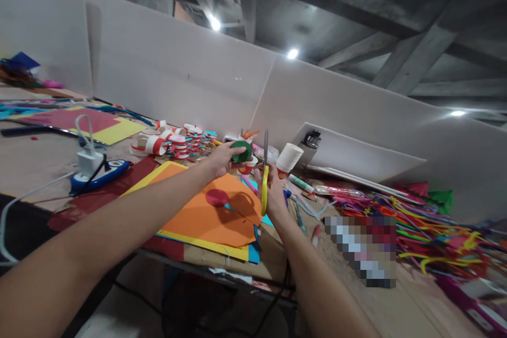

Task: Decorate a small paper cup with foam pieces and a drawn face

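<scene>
My left hand [222, 160] pinches a round green paper disc [241, 151], held up above the table. Close beside it, my right hand [274, 190] grips a pair of scissors with a yellow handle [264, 190], its blades [266, 143] pointing upward. The blades are apart from the disc. Beneath both hands lies a stack of paper with an orange sheet [198, 222] on top and yellow and blue edges showing. A red paper disc [217, 198] rests on the orange sheet, next to a light blue strip.
Behind the hands stand a stack of white paper cups [290, 157] and several red-and-white paper cup rings [178, 145]. On the right, colourful pipe cleaners [431, 227] are heaped. A blue power strip [101, 175] with a white plug sits on the left. White panels [178, 68] close off the back.
</scene>
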Motion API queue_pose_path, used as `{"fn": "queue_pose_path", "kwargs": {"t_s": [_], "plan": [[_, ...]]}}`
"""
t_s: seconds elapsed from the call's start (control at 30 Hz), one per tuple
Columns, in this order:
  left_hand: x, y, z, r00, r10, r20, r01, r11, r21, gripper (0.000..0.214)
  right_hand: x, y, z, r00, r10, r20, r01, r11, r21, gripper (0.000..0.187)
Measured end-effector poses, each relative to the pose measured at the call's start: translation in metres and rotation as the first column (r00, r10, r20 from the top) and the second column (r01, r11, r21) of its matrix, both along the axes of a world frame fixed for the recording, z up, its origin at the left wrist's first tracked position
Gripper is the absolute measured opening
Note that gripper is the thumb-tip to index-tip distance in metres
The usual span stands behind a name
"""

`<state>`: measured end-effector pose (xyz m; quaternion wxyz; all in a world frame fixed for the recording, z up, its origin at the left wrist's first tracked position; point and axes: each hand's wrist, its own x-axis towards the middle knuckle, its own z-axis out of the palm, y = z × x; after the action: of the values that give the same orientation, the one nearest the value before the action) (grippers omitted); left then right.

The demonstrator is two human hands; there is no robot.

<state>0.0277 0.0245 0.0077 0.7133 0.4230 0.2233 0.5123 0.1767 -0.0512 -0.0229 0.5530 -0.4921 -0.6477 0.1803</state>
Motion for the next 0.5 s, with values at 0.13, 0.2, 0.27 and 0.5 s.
{"fn": "queue_pose_path", "kwargs": {"t_s": [0.13,0.2,0.27,0.5], "plan": [[0.004,-0.006,-0.009,0.997,0.009,0.070,-0.006,0.998,-0.056,0.017,-0.003,0.000,-0.001,1.000,0.029,0.009,-0.029,0.999,0.015,0.037],[0.002,-0.006,-0.015,0.995,-0.001,0.102,0.004,0.999,-0.032,0.016,-0.005,-0.002,-0.001,0.997,0.064,0.044,-0.063,0.998,-0.024,0.037],[0.000,-0.007,-0.018,0.992,0.003,0.124,-0.002,1.000,-0.004,0.015,-0.006,-0.005,-0.001,0.993,0.094,0.070,-0.090,0.994,-0.060,0.039],[0.000,-0.015,-0.014,0.992,0.020,0.122,-0.024,0.999,0.032,0.017,-0.003,-0.008,-0.001,0.980,0.084,0.178,-0.062,0.990,-0.130,0.047]]}}
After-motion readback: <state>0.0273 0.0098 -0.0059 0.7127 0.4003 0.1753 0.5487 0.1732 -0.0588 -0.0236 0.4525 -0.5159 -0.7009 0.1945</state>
